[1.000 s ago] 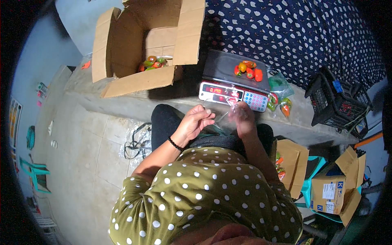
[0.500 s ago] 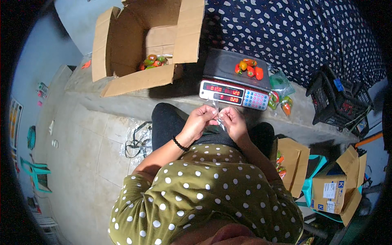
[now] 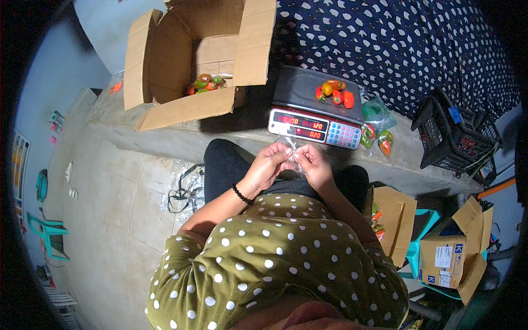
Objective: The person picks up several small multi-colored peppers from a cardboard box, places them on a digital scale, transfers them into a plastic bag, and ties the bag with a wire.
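Above my lap, my left hand (image 3: pixel 269 165) and my right hand (image 3: pixel 312 166) pinch a thin clear plastic bag (image 3: pixel 290 144) between their fingertips. The bag is crumpled, and its see-through edges are hard to make out. Just beyond it stands a digital scale (image 3: pixel 291 91) with lit red displays. Several red and orange peppers (image 3: pixel 337 98) lie loose on the right part of its dark platform. Beside the scale's right side are clear bags of peppers (image 3: pixel 386 143) with red, green and orange ones inside.
A big open cardboard box (image 3: pixel 214 52) with several peppers stands at the far left on the concrete ledge (image 3: pixel 181 129). Black plastic crates (image 3: pixel 456 135) sit at the right. Lower right are more cardboard boxes (image 3: pixel 443 264). Plastic wrap (image 3: pixel 184 190) lies on the floor left of my knee.
The plastic bag looks more spread out between my fingertips. Both hands stay in nearly the same place, and the peppers on the scale have not moved.
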Available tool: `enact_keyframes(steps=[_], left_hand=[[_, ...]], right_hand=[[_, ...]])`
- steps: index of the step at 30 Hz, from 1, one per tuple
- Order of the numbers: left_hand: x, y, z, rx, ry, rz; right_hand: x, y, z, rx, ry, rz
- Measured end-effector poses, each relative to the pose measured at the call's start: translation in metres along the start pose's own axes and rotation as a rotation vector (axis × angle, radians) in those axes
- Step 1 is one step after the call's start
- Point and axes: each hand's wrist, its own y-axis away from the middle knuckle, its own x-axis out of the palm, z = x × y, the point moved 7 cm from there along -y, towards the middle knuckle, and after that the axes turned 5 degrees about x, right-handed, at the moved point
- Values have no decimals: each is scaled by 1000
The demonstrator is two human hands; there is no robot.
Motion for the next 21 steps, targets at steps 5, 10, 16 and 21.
enact_keyframes(steps=[5,10,16,21], left_hand=[[-4,1,-2,-6,67,0],[-2,2,3,-39,75,31],[-24,-3,8,4,-111,-29],[-27,-2,4,-2,190,-12]], right_hand=[[-6,4,-1,203,92,-51],[-7,1,-4,39,332,-80],[-3,4,10,-132,263,-70],[-18,4,-10,216,-326,-74]])
